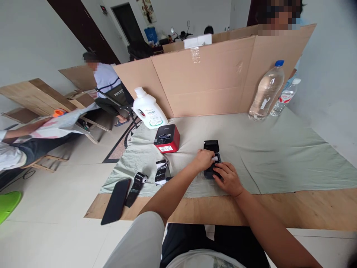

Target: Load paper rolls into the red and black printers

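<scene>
A small black printer [209, 173] with its hinged lid [211, 145] raised lies on the cloth in front of me. Inside it shows a white roll [214, 159], partly covered by fingers. My left hand [205, 160] reaches in from the left, its fingertips closed at the roll. From the right, my right hand [229, 178] grips the printer's near right side, fingers bent over its edge. To the left are a loose strip of black film on a roll [137, 188] and a second such roll [161, 173], partly behind my left forearm.
A red and black box-shaped device [167, 139] and a white jug [150, 109] stand at the back left. A dark phone [116, 201] lies near the table's left edge. Cardboard [206, 82] walls off the back. Two bottles, one large [266, 93], stand back right. Other people sit beyond.
</scene>
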Motion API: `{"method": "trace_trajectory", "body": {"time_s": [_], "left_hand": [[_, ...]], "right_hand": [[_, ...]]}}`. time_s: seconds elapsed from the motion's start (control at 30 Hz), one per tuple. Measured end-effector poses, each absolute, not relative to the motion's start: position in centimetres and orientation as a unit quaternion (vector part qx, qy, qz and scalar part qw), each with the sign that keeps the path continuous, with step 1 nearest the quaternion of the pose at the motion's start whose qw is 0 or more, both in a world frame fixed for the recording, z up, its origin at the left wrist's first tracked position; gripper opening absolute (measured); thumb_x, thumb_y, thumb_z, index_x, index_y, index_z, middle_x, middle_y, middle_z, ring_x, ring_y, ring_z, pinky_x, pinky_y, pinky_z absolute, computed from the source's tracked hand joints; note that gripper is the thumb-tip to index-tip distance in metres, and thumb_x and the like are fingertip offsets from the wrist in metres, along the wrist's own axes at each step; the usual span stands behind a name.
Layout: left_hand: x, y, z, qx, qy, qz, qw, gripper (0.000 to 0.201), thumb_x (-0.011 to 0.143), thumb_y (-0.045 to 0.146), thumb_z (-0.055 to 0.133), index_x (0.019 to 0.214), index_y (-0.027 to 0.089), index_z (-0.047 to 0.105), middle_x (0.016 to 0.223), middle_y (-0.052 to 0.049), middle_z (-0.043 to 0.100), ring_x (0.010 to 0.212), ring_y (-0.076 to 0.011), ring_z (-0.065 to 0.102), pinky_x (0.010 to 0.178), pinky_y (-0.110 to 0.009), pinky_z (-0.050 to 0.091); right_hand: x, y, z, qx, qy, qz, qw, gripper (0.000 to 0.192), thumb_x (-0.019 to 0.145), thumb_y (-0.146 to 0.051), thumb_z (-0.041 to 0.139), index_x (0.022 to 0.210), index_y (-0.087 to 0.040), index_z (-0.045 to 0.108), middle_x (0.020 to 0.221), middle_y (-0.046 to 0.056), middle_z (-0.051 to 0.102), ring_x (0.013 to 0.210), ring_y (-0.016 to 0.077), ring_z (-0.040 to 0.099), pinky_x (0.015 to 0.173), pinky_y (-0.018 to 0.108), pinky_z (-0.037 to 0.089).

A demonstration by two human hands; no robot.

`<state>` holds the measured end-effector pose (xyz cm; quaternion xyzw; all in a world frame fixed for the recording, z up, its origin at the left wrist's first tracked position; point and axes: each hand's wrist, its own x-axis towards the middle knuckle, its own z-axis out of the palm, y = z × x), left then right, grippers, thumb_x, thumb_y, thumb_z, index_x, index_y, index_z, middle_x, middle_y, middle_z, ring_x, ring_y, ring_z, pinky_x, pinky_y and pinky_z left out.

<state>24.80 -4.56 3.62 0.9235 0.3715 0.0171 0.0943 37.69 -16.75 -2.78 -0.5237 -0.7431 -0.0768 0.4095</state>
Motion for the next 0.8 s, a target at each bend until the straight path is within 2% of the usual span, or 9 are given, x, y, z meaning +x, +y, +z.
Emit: {"method": "trace_trajectory", "body": {"time_s": [0.1, 0.23, 0.37, 0.47, 0.57, 0.67, 0.73, 0.8], "left_hand": [[24.8, -4.6, 3.4, 0.927, 0.361, 0.052, 0.088, 0.015, 0.085, 0.023, 0.058, 0.097, 0.021, 0.067, 0.106, -0.004, 0.068, 0.101, -0.021, 0.061, 0.09, -0.037, 0.04], [24.8, -4.8, 3.1, 0.931, 0.351, 0.053, 0.083, 0.018, 0.088, 0.022, 0.053, 0.089, 0.021, 0.071, 0.099, -0.003, 0.07, 0.099, -0.0206, 0.059, 0.089, -0.036, 0.04], [24.4, -5.0, 3.1, 0.933, 0.341, 0.055, 0.096, 0.024, 0.091, 0.024, 0.049, 0.091, 0.021, 0.072, 0.099, -0.004, 0.071, 0.1, -0.0211, 0.057, 0.09, -0.038, 0.04], [23.8, -4.6, 3.4, 0.92, 0.352, 0.12, 0.125, 0.025, 0.092, 0.025, 0.047, 0.091, 0.021, 0.072, 0.101, -0.004, 0.069, 0.1, -0.02, 0.058, 0.093, -0.037, 0.041], [23.4, -3.7, 3.5, 0.862, 0.416, 0.254, 0.136, 0.03, 0.095, 0.029, 0.041, 0.109, 0.019, 0.066, 0.113, -0.009, 0.064, 0.111, -0.0212, 0.054, 0.099, -0.038, 0.042], [23.3, -3.0, 3.1, 0.836, 0.403, 0.322, 0.185, 0.043, 0.099, 0.036, 0.029, 0.13, 0.016, 0.052, 0.132, -0.012, 0.054, 0.126, -0.0212, 0.046, 0.107, -0.04, 0.038], [23.0, -3.2, 2.6, 0.833, 0.371, 0.34, 0.229, 0.049, 0.1, 0.04, 0.021, 0.134, 0.015, 0.046, 0.137, -0.012, 0.051, 0.129, -0.0201, 0.045, 0.109, -0.04, 0.037], [22.6, -4.1, 2.0, 0.826, 0.351, 0.363, 0.249, 0.053, 0.1, 0.044, 0.016, 0.132, 0.015, 0.047, 0.133, -0.013, 0.054, 0.126, -0.0203, 0.048, 0.107, -0.04, 0.038]], "right_hand": [[37.7, -16.8, -2.8, -0.523, -0.743, -0.079, 0.41, 0.021, 0.086, -0.028, 0.059, 0.103, -0.02, 0.068, 0.11, 0.007, 0.069, 0.107, 0.0227, 0.054, 0.095, 0.04, 0.045], [37.7, -16.7, -2.9, -0.523, -0.744, -0.078, 0.408, 0.021, 0.087, -0.029, 0.059, 0.104, -0.02, 0.068, 0.11, 0.007, 0.069, 0.107, 0.0225, 0.055, 0.095, 0.04, 0.045], [37.7, -16.7, -2.9, -0.524, -0.744, -0.08, 0.407, 0.022, 0.087, -0.03, 0.058, 0.104, -0.02, 0.069, 0.11, 0.007, 0.069, 0.107, 0.0227, 0.055, 0.096, 0.041, 0.044], [37.7, -16.8, -2.9, -0.529, -0.745, -0.076, 0.4, 0.023, 0.088, -0.031, 0.058, 0.104, -0.02, 0.069, 0.11, 0.007, 0.069, 0.107, 0.0228, 0.055, 0.096, 0.041, 0.045], [37.7, -16.8, -3.0, -0.532, -0.745, -0.072, 0.396, 0.023, 0.088, -0.031, 0.057, 0.105, -0.021, 0.069, 0.11, 0.007, 0.069, 0.107, 0.0228, 0.056, 0.096, 0.041, 0.045], [37.8, -16.8, -3.1, -0.531, -0.745, -0.073, 0.397, 0.023, 0.088, -0.031, 0.057, 0.105, -0.021, 0.069, 0.109, 0.007, 0.069, 0.107, 0.0229, 0.056, 0.096, 0.042, 0.045], [37.8, -16.8, -3.1, -0.53, -0.745, -0.076, 0.397, 0.023, 0.088, -0.031, 0.057, 0.105, -0.021, 0.069, 0.109, 0.007, 0.069, 0.107, 0.0232, 0.056, 0.096, 0.042, 0.045], [37.8, -16.8, -3.0, -0.529, -0.745, -0.078, 0.399, 0.023, 0.088, -0.03, 0.057, 0.104, -0.021, 0.069, 0.107, 0.007, 0.07, 0.105, 0.0231, 0.057, 0.095, 0.042, 0.046]]}}
